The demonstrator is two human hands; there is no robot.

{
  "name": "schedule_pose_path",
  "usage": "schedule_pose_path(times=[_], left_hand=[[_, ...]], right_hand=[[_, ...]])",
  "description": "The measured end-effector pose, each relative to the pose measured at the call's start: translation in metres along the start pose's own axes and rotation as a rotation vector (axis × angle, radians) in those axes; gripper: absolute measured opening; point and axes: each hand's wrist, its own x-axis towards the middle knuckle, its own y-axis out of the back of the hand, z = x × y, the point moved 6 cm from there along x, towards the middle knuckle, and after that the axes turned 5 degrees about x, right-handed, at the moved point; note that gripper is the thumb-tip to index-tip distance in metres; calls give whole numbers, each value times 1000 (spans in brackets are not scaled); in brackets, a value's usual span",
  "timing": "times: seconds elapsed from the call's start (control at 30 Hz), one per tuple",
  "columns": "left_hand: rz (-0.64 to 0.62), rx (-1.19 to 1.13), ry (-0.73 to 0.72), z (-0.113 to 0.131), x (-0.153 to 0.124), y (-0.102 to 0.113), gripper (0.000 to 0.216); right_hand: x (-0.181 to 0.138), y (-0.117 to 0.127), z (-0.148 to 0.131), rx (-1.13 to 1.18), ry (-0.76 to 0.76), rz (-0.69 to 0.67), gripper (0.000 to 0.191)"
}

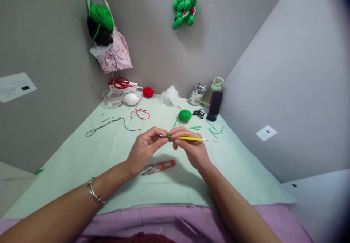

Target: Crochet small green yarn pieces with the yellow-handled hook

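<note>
Between my fingertips, above the middle of the table, is a small green piece of crochet. My left hand pinches it between thumb and fingers. A crochet hook with a yellow handle lies in the closed fingers of my right hand, its thin metal tip meeting the green piece. From behind my right fingers a green strand runs toward the green yarn ball. Below my hands, red-handled thread snips rest on the pale green cloth.
At the back stand a clear plastic tub, red scissors, a red yarn ball, white stuffing, a pen cup, a bottle and a phone. Green crocheted pieces hang on the wall.
</note>
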Motion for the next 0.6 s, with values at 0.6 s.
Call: schedule_pose_path(times=[0.6], left_hand=[[-40, -15, 26, 2, -1, 0, 16]], right_hand=[[0, 0, 4, 47, -31, 40, 8]])
